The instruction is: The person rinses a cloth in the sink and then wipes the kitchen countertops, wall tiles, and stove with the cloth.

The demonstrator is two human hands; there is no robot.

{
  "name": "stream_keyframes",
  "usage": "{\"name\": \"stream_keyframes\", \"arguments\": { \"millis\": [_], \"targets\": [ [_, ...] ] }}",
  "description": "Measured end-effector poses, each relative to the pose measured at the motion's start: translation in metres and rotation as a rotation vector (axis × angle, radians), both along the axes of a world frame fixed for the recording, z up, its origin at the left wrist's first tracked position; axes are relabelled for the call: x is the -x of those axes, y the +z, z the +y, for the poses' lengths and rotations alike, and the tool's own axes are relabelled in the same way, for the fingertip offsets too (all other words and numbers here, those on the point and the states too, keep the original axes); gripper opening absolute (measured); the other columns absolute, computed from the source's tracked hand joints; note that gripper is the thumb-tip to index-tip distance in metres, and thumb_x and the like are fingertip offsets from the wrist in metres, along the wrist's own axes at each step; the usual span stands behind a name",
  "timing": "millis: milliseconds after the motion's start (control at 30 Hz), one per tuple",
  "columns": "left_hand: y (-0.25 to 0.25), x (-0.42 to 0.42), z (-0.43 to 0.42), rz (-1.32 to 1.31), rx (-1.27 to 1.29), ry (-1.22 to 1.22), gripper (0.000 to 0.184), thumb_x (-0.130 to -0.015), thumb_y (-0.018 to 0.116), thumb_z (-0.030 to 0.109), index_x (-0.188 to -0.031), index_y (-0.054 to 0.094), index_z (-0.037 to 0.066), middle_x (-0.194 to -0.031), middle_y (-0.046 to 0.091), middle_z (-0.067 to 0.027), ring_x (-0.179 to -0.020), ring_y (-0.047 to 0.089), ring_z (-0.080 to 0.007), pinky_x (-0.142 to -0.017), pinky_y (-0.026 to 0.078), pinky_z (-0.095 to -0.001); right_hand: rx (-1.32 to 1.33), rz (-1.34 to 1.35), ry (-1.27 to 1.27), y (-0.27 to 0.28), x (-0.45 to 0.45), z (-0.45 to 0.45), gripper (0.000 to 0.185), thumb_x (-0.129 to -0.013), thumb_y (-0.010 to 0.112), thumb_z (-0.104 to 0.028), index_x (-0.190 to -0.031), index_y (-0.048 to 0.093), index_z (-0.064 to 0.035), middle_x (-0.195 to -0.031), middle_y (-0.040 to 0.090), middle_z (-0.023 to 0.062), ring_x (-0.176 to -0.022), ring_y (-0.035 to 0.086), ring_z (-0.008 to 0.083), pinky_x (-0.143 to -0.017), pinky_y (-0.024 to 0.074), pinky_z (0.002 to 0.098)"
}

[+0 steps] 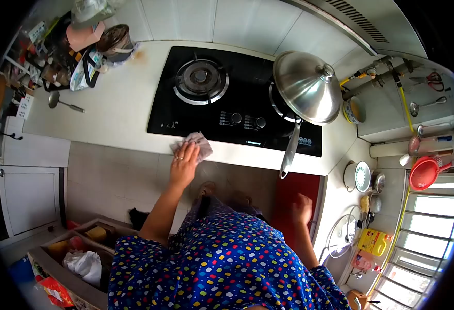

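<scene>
My left hand (184, 164) presses a crumpled greyish-pink cloth (199, 146) on the white counter's front edge, just below the black gas stove (185, 116). A ring shows on one finger. My right hand (302, 208) hangs low over the red cabinet front, with its fingers curled; whether they hold anything is too small to make out. On the stove's right burner sits a pan with a domed steel lid (304, 85), and its handle (290, 150) points toward me over the counter edge. The left burner (201, 77) carries no pot.
A ladle (64, 103) lies on the left counter (113, 116), near bags and containers. To the right are a white pot (357, 175), a glass lid (343, 230), a yellow bottle (372, 242) and a hanging red strainer (424, 173). An open drawer (56, 253) stands lower left.
</scene>
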State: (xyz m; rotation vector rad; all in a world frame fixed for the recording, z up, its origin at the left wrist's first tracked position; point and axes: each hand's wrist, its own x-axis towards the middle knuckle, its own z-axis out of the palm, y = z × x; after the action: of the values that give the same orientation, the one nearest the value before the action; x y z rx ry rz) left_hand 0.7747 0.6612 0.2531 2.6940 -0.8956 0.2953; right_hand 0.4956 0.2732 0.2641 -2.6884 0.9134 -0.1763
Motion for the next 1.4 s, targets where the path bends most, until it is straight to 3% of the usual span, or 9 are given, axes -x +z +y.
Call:
{"name": "stream_keyframes", "arguments": {
  "millis": [233, 300, 433, 567, 667, 767, 867, 1167, 1400],
  "targets": [
    [0.002, -0.006, 0.039, 0.036, 0.060, 0.208, 0.059, -0.081, 0.067, 0.011, -0.137, 0.048, 0.007, -0.145, 0.043, -0.0098, -0.137, 0.037, -0.0315, -0.111, 0.032, -0.0423, -0.266, -0.034, 0.497, 0.001, -0.116, 0.108, 0.026, -0.085, 0.060, -0.013, -0.110, 0.067, -0.0105, -0.094, 0.067, 0.0139, -0.079, 0.067, 0.0292, -0.070, 0.0540, 0.0364],
    [0.001, -0.006, 0.037, 0.108, 0.079, 0.233, 0.059, -0.082, 0.066, 0.012, -0.137, 0.048, 0.006, -0.146, 0.041, -0.0094, -0.138, 0.034, -0.0315, -0.113, 0.029, -0.0425, -0.339, -0.127, 0.506, 0.006, -0.154, 0.122, 0.030, -0.084, 0.062, -0.012, -0.114, 0.066, -0.0093, -0.091, 0.067, 0.0140, -0.075, 0.066, 0.0292, -0.067, 0.0536, 0.0377],
    [-0.010, -0.012, 0.032, 0.091, 0.099, 0.242, 0.060, -0.081, 0.067, 0.013, -0.138, 0.047, 0.006, -0.147, 0.039, -0.0087, -0.139, 0.031, -0.0310, -0.114, 0.027, -0.0433, -0.595, -0.269, 0.328, 0.017, -0.215, 0.142, 0.032, -0.090, 0.062, -0.016, -0.120, 0.063, -0.0050, -0.077, 0.065, 0.0077, -0.067, 0.064, 0.0145, -0.065, 0.0511, 0.0276],
    [-0.008, -0.011, 0.032, 0.057, 0.168, 0.245, 0.061, -0.080, 0.068, 0.013, -0.137, 0.047, 0.006, -0.147, 0.040, -0.0092, -0.140, 0.031, -0.0308, -0.113, 0.027, -0.0441, -0.652, -0.413, 0.143, 0.004, -0.254, 0.136, 0.048, -0.090, 0.064, -0.016, -0.133, 0.049, -0.0039, -0.076, 0.063, 0.0050, -0.065, 0.064, 0.0136, -0.063, 0.0512, 0.0268],
    [-0.011, -0.012, 0.038, 0.079, 0.169, 0.207, 0.059, -0.081, 0.067, 0.014, -0.137, 0.049, 0.006, -0.146, 0.041, -0.0095, -0.139, 0.032, -0.0300, -0.111, 0.029, -0.0437, -0.488, -0.381, 0.021, 0.002, -0.281, 0.120, 0.061, -0.089, 0.068, -0.020, -0.140, 0.039, -0.0046, -0.076, 0.062, 0.0052, -0.064, 0.065, 0.0148, -0.061, 0.0516, 0.0270],
    [-0.012, -0.019, 0.050, 0.056, 0.181, 0.127, 0.057, -0.082, 0.065, 0.017, -0.136, 0.050, 0.007, -0.145, 0.043, -0.0092, -0.138, 0.033, -0.0301, -0.111, 0.030, -0.0435, -0.320, -0.188, -0.134, 0.006, -0.302, 0.109, 0.074, -0.085, 0.070, -0.037, -0.143, 0.033, -0.0085, -0.078, 0.065, 0.0100, -0.067, 0.067, 0.0225, -0.065, 0.0527, 0.0347],
    [-0.005, -0.031, 0.074, 0.134, 0.205, 0.004, 0.048, -0.086, 0.061, 0.016, -0.133, 0.054, 0.009, -0.142, 0.046, -0.0062, -0.135, 0.037, -0.0273, -0.109, 0.033, -0.0419, 0.016, -0.130, -0.181, -0.022, -0.313, 0.081, 0.078, -0.084, 0.068, -0.047, -0.142, 0.033, -0.0084, -0.074, 0.068, 0.0066, -0.056, 0.066, 0.0181, -0.059, 0.0508, 0.0316],
    [-0.008, -0.056, 0.100, 0.168, 0.243, -0.234, 0.047, -0.084, 0.059, 0.011, -0.131, 0.056, 0.010, -0.142, 0.047, -0.0024, -0.131, 0.041, -0.0226, -0.107, 0.037, -0.0390, 0.117, 0.093, -0.367, 0.005, -0.327, 0.104, 0.061, -0.085, 0.063, -0.043, -0.133, 0.046, -0.0089, -0.111, 0.066, 0.0202, -0.102, 0.064, 0.0385, -0.086, 0.0514, 0.0463],
    [-0.011, -0.058, 0.098, 0.104, 0.193, -0.227, 0.048, -0.084, 0.061, 0.016, -0.131, 0.056, 0.014, -0.142, 0.045, -0.0007, -0.132, 0.039, -0.0206, -0.105, 0.038, -0.0373, 0.094, 0.114, -0.391, 0.009, -0.333, 0.106, 0.054, -0.087, 0.062, -0.038, -0.130, 0.047, -0.0084, -0.110, 0.067, 0.0198, -0.101, 0.064, 0.0382, -0.085, 0.0513, 0.0465]
  ]
}}
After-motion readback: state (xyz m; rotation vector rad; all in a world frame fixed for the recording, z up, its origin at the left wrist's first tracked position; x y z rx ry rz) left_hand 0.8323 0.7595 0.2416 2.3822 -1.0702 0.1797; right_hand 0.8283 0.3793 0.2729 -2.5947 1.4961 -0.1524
